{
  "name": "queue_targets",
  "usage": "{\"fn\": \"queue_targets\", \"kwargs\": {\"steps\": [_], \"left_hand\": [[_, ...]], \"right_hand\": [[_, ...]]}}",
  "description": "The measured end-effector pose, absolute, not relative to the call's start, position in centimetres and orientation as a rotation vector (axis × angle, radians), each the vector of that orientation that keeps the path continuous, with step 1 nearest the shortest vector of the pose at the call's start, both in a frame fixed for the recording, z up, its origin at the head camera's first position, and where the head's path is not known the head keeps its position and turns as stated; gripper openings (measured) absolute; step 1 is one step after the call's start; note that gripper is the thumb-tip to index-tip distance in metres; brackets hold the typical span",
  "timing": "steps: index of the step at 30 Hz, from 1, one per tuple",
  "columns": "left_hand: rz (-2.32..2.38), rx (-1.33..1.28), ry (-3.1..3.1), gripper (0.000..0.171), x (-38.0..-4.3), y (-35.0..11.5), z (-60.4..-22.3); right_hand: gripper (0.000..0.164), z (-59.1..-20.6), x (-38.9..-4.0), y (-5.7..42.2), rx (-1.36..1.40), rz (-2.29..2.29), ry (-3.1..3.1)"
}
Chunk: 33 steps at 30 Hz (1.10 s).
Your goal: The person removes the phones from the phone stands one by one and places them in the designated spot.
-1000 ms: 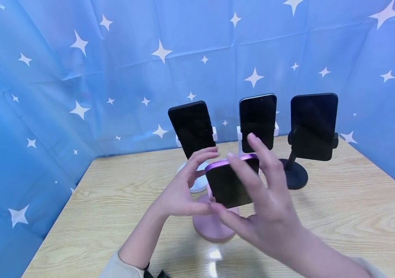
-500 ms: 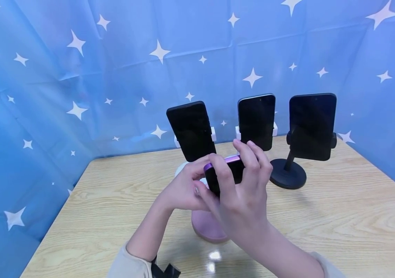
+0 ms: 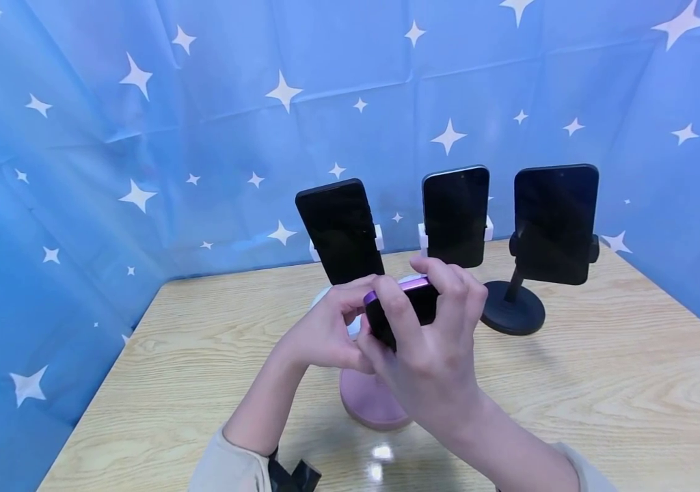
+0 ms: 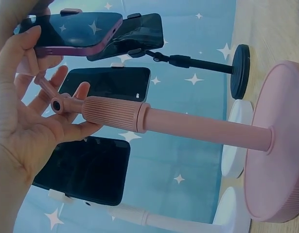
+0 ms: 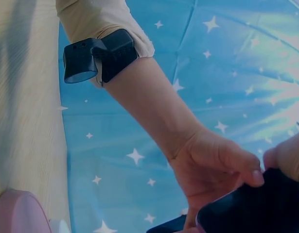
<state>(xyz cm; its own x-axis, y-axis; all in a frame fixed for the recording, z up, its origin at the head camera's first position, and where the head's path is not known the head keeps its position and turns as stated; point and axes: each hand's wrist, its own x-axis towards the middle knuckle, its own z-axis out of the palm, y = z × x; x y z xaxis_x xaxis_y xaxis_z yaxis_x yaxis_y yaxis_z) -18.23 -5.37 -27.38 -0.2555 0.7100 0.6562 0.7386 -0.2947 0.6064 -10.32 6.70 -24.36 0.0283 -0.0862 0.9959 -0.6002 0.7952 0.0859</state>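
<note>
A purple-edged phone with a dark screen sits tilted at the top of a pink phone stand. My right hand grips the phone, fingers bent over its front and upper edge, thumb low on its left side. My left hand is at the phone's left end. In the left wrist view, its thumb lies at the phone's edge and its fingers curl behind the stand's pink clamp and neck joint. The right wrist view has the left hand beside the dark phone.
Behind stand two phones in white holders, a left phone and a middle phone. A right phone is on a black stand. The wooden table meets a starry blue cloth at the back.
The right hand, spread and blurred over the phone a second ago, has closed in on it. The left hand has come in tighter at the phone's left end. Over the last half second little moves.
</note>
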Motion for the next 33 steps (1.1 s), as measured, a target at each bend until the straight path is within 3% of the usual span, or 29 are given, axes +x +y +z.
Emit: {"fn": "queue_targets", "kwargs": {"steps": [6, 15, 25, 33], "left_hand": [[-1.636, -1.924, -1.835, 0.029, -18.33, -5.35, -27.35], [-1.675, -1.900, -1.918, 0.026, -18.23, -5.65, -27.14], [-1.704, -1.920, -1.918, 0.029, -18.29, -5.60, -27.00], [-1.744, -1.958, -1.892, 0.030, -18.39, -5.78, -27.08]], "right_hand": [[0.020, -24.34, -10.21, 6.74, 0.593, 0.472, -1.544], [0.025, -24.12, -9.96, 6.99, 0.605, 0.500, -1.607], [0.029, -23.98, -9.85, 7.26, 0.623, 0.526, -1.649], [0.023, -23.76, -9.43, 7.56, 0.665, 0.600, -1.667]]}}
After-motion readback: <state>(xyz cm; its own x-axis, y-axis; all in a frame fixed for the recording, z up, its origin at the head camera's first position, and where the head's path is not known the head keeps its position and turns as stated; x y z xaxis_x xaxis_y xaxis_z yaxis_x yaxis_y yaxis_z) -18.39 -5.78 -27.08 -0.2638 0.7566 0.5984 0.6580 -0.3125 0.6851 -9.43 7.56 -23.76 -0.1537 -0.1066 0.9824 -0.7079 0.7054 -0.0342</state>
